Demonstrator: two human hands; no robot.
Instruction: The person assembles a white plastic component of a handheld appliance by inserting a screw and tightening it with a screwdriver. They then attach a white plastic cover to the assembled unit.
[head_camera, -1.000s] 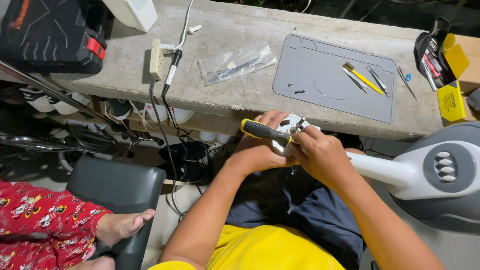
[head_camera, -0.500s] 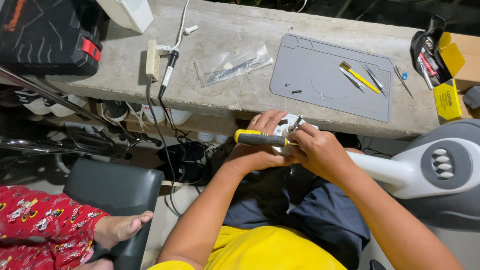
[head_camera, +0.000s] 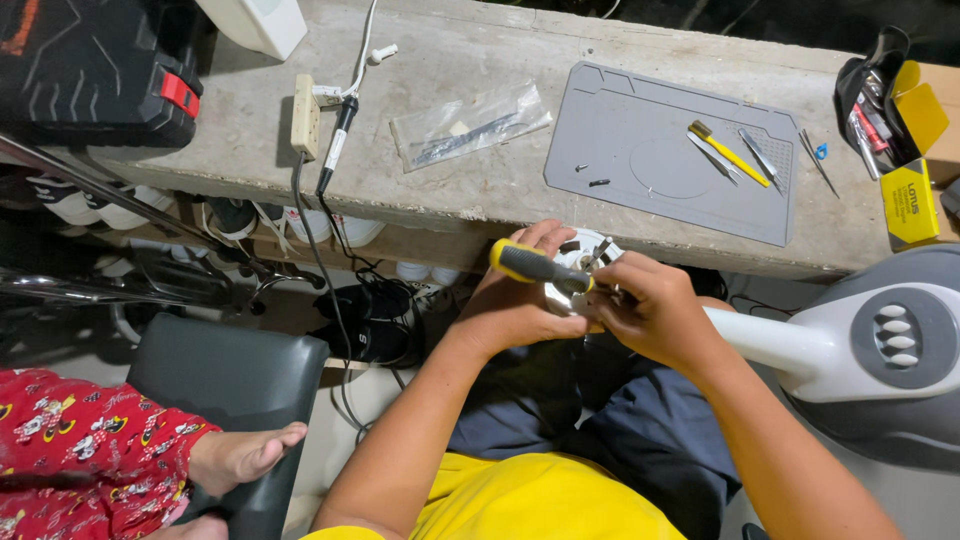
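My left hand (head_camera: 515, 305) is wrapped round a screwdriver's yellow-and-black handle (head_camera: 530, 265), whose shaft points right toward a small round white-and-metal part (head_camera: 580, 250). My right hand (head_camera: 655, 315) grips that part from the right, its fingertips meeting the screwdriver tip. The part sits at the end of a white arm (head_camera: 770, 340) of a grey-and-white appliance (head_camera: 895, 345). Both hands hover over my lap, just below the concrete bench's edge (head_camera: 420, 215). The screwdriver's tip is hidden by my fingers.
On the bench lie a grey work mat (head_camera: 640, 150) with a yellow tool (head_camera: 730, 155), tweezers and small screws, a clear plastic bag (head_camera: 470, 125), a power strip (head_camera: 305, 115) and a black case (head_camera: 90, 60). Another person's foot (head_camera: 245, 455) rests on a dark stool (head_camera: 225, 385) at lower left.
The hands and screwdriver keep nearly the same pose; the handle has shifted slightly left and the view has drifted a little.
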